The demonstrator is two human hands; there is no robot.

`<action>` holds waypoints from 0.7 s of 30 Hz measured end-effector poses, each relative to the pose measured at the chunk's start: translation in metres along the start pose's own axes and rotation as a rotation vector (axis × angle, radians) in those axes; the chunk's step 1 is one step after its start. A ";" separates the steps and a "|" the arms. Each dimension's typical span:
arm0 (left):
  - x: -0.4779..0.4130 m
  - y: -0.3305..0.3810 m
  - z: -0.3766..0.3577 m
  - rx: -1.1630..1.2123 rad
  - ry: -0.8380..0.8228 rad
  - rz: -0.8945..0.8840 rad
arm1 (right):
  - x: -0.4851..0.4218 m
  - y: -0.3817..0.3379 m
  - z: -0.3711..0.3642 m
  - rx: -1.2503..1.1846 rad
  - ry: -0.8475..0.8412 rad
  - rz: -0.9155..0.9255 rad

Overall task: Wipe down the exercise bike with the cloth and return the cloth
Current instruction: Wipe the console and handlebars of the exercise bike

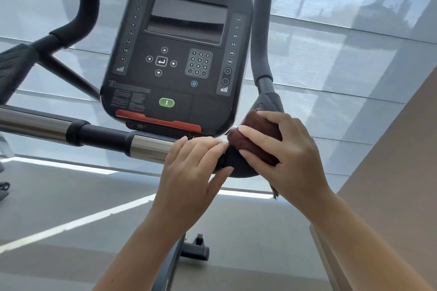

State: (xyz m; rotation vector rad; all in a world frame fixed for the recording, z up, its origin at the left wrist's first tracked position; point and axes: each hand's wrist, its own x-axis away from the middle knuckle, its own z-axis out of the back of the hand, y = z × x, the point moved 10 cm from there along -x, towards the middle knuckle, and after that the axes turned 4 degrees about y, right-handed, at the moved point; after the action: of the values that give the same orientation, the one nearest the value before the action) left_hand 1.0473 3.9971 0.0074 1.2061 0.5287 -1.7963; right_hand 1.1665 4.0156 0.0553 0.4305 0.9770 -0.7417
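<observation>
Pale grey, translucent window blinds (331, 7) glow with daylight. Below the blinds lies grey floor (59, 186) crossed by bright light stripes (71, 224). Right of the blinds stands a beige wall (402, 172).

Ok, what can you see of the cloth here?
The cloth is dark reddish brown, with a fuzzy, towel-like pile. It is bunched into a thick wad, with one corner hanging loose below the hand. The right hand grips it, fingers curled over its front, and presses it against the black joint of the bar, by the lower right corner of the console. The left hand holds the bar beside it; whether its fingertips touch the cloth cannot be told.
</observation>
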 end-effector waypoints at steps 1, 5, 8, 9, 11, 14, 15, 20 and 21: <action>0.000 -0.001 0.000 0.017 0.009 0.013 | -0.008 0.002 -0.004 -0.005 -0.018 -0.007; -0.001 -0.004 0.001 0.053 0.025 0.066 | -0.047 0.012 -0.036 0.058 -0.210 -0.055; -0.001 -0.004 0.003 0.067 0.025 0.077 | -0.042 0.009 -0.045 0.054 -0.294 -0.011; -0.001 -0.005 0.003 0.065 0.025 0.077 | -0.037 0.007 -0.039 0.032 -0.274 0.001; -0.001 -0.004 0.003 0.060 0.026 0.074 | -0.027 0.004 -0.025 -0.006 -0.204 0.016; 0.001 -0.005 0.003 0.060 0.037 0.079 | -0.008 -0.004 -0.007 -0.004 -0.094 0.045; 0.001 -0.005 0.003 0.063 0.043 0.084 | -0.001 -0.008 -0.003 -0.009 -0.073 0.051; 0.000 -0.006 0.004 0.085 0.075 0.114 | -0.017 0.001 -0.006 -0.014 -0.097 0.021; 0.001 -0.006 0.004 0.082 0.075 0.119 | -0.029 0.008 -0.013 0.018 -0.113 -0.014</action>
State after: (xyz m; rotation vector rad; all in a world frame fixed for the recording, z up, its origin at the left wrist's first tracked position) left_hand 1.0400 3.9973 0.0078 1.3378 0.4204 -1.6914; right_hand 1.1546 4.0397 0.0744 0.3932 0.8685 -0.7795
